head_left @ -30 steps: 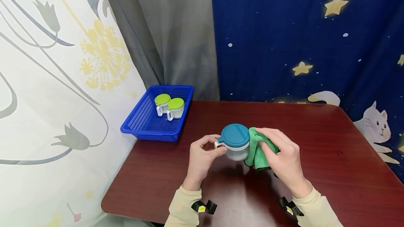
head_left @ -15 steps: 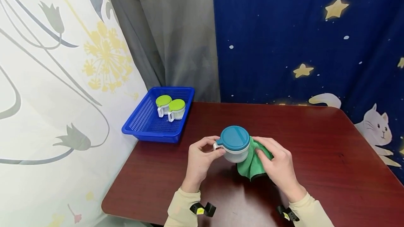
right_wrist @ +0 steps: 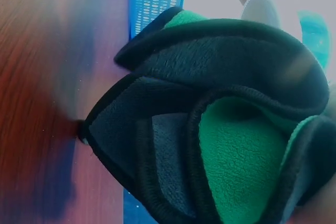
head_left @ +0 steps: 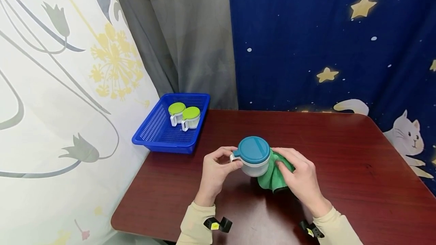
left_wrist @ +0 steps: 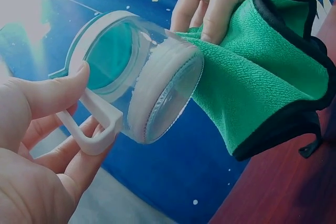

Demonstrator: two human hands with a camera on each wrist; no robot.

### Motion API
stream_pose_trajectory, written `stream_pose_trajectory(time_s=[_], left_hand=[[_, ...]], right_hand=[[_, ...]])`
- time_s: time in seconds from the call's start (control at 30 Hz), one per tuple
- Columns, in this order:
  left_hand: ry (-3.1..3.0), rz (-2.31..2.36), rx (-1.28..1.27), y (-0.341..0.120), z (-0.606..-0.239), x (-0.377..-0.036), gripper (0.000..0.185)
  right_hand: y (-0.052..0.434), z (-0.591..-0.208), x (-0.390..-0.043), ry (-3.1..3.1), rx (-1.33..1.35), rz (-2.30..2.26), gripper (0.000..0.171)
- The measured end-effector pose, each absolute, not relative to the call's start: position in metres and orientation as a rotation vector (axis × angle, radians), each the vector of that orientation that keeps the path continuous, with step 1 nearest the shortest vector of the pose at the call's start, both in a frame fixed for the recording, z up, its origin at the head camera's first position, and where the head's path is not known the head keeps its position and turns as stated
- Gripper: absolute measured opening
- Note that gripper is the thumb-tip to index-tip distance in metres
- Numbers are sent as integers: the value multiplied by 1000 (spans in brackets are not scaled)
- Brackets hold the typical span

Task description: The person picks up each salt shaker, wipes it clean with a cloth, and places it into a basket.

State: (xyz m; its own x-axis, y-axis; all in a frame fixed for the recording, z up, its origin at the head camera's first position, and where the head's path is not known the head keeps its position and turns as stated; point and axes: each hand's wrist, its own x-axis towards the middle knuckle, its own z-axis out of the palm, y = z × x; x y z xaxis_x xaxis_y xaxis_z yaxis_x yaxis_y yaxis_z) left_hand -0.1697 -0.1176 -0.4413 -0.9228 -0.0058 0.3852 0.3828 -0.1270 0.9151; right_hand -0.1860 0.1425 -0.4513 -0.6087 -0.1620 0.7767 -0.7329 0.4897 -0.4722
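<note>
My left hand [head_left: 216, 173] grips a clear seasoning jar [left_wrist: 152, 82] by its white handle [left_wrist: 97, 129], thumb up near the collar. A teal lid [head_left: 253, 149] covers the jar, which is held above the table and tilted in the left wrist view. My right hand [head_left: 301, 177] pinches a green cloth [left_wrist: 247, 72] with black edging against the jar's right side. Folds of the cloth fill the right wrist view, showing its dark grey reverse side [right_wrist: 210, 59]. The fingers behind the cloth are partly hidden.
At the back left of the dark red wooden table [head_left: 323, 139] stands a blue plastic basket [head_left: 163, 147]. Inside are two similar jars with lime green lids [head_left: 191, 113]. A patterned white wall hanging [head_left: 68, 105] borders the left side, and curtains [head_left: 289, 48] hang behind.
Over the last second my right hand has moved slightly left and down, and the cloth has slid lower along the jar. My left hand keeps its hold on the handle.
</note>
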Motion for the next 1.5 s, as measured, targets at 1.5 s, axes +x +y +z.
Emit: stream_pose_trajectory(time_s=[1.5], left_hand=[[-1851,-2226,-629,-120,-447,-168,22]], right_hand=[[141,-418,-171,-2024,785,1168,47]])
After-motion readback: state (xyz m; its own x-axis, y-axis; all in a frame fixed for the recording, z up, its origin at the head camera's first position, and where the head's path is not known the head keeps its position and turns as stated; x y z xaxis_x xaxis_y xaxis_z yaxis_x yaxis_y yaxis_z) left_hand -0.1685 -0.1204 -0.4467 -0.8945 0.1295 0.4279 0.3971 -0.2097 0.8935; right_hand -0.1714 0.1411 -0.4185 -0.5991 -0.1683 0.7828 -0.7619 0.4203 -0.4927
